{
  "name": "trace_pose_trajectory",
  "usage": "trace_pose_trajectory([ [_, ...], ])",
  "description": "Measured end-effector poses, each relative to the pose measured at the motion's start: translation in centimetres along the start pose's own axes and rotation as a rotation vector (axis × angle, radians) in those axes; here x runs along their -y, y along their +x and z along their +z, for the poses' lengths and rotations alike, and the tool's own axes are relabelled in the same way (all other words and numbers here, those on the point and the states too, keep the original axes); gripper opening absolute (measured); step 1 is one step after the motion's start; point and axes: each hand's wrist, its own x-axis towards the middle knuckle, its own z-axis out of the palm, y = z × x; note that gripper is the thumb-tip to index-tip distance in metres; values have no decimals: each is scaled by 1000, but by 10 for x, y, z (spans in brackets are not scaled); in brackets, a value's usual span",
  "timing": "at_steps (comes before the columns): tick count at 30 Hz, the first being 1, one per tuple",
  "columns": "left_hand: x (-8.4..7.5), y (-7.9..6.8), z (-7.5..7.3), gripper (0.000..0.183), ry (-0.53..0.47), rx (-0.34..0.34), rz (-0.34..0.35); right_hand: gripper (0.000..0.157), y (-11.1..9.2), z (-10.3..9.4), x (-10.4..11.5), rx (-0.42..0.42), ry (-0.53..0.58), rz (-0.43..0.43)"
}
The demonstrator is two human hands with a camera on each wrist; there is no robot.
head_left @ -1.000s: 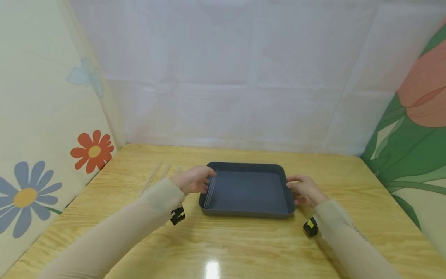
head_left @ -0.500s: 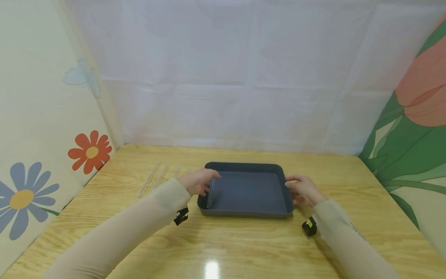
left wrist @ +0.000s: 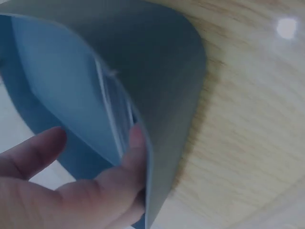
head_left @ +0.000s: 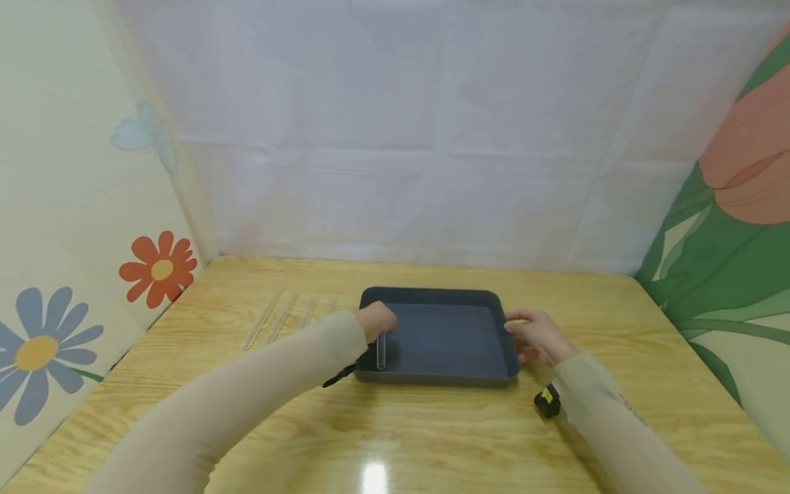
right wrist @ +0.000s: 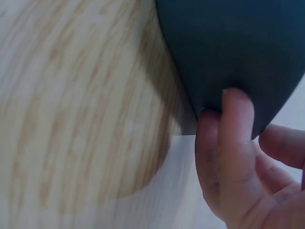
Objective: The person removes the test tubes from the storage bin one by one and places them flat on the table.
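Observation:
A dark grey-blue rectangular tray [head_left: 450, 339] with raised walls lies on the wooden table. Inside it, near the left wall, is a long clear tube-like piece [head_left: 381, 351], also visible as a clear strip [left wrist: 110, 107] in the left wrist view. My left hand [head_left: 378, 321] reaches over the tray's left side, its fingertips [left wrist: 137, 136] at the clear piece, between it and the wall. The thumb side stands apart from the piece. My right hand [head_left: 538, 335] is at the tray's right side, fingers [right wrist: 236, 119] resting against the outer wall.
Several similar clear pieces [head_left: 262, 319] lie side by side on the table [head_left: 444, 439], left of the tray. A white sheet [head_left: 395, 137] hangs behind, and flower-printed panels [head_left: 728, 274] stand at both sides.
My left hand has moved right and turned over the tray's left wall. The clear piece inside now lies slightly further right and straighter. My right hand stays at the tray's side.

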Motion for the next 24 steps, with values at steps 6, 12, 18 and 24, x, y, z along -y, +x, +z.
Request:
trace_pose_trajectory([
  [6, 54, 172, 45, 47, 439, -2, 35, 44, 1, 1, 0, -2, -4, 4],
  [12, 111, 347, 92, 32, 1067, 59, 167, 44, 2, 1, 0, -1, -1, 7],
  [18, 115, 362, 105, 20, 1194, 83, 168, 44, 1, 2, 0, 10, 6, 5],
  [24, 110, 350, 108, 14, 1243, 110, 159, 45, 2, 1, -1, 19, 24, 12],
])
